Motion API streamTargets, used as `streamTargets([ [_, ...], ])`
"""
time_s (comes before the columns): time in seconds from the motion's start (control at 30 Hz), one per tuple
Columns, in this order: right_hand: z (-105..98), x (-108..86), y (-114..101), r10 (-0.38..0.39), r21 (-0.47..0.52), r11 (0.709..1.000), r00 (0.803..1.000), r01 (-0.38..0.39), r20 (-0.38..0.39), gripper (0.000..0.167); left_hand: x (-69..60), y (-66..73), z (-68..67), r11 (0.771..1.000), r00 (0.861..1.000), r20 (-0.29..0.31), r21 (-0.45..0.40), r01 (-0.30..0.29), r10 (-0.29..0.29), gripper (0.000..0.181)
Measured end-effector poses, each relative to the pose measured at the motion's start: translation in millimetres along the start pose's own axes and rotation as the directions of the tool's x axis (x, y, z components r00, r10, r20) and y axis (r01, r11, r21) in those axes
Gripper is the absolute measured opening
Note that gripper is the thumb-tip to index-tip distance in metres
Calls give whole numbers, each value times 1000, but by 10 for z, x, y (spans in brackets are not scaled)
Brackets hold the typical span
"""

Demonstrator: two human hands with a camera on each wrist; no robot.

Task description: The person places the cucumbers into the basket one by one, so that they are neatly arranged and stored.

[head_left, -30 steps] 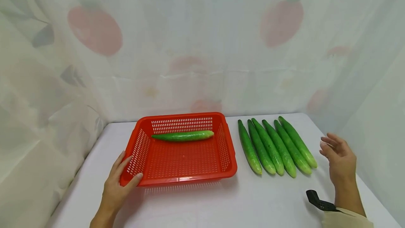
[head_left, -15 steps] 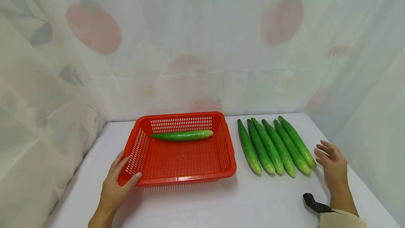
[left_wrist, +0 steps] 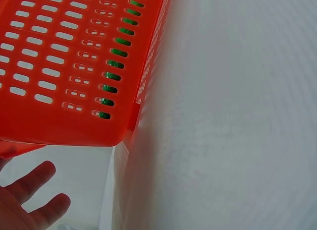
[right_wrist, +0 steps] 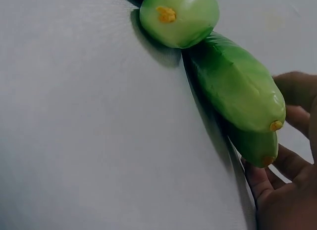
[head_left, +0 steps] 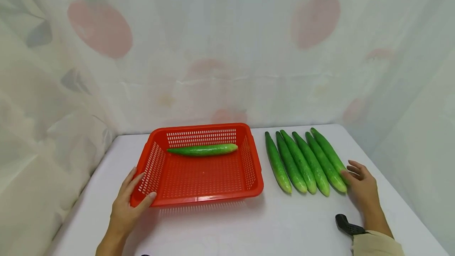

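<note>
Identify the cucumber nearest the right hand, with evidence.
The rightmost cucumber in the row of six outside the red basket: the right hand is at its pale end; every other cucumber lies farther left.

In the head view, the right hand (head_left: pixel 363 187) hides the near end of the rightmost cucumber (head_left: pixel 328 149), so its fingers' hold there cannot be told. The near edge cuts off the sleeve (head_left: pixel 377 244) and a dark speck (head_left: pixel 145 255) too small to identify. The left wrist view crops the red basket (left_wrist: pixel 64 131) and left hand (left_wrist: pixel 20 205); the backdrop's fruit prints (head_left: pixel 101 29) look blurred.
</note>
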State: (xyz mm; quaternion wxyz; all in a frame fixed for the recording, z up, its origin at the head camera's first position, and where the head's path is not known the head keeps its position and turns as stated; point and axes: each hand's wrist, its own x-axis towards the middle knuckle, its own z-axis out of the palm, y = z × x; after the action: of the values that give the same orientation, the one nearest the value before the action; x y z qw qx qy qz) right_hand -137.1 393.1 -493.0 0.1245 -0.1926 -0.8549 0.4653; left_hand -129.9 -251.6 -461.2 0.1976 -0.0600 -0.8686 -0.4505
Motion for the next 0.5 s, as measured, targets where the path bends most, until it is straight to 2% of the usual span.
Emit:
streamTargets([
  [0.23, 36, 24, -25, -2, -44, 999, 998, -1, -61, 59, 6, 27, -2, 1000, 1000, -6, 3, 7, -7, 65],
  [0.4, 38, 35, 16, 22, -82, 996, 993, -32, -118, 55, -7, 17, -1, 1000, 1000, -10, 2, 3, -3, 65],
  [0.5, 28, 31, 39, 31, -99, 994, 992, -43, -124, 56, -7, 12, 3, 1000, 1000, -3, 4, 1, -1, 65],
])
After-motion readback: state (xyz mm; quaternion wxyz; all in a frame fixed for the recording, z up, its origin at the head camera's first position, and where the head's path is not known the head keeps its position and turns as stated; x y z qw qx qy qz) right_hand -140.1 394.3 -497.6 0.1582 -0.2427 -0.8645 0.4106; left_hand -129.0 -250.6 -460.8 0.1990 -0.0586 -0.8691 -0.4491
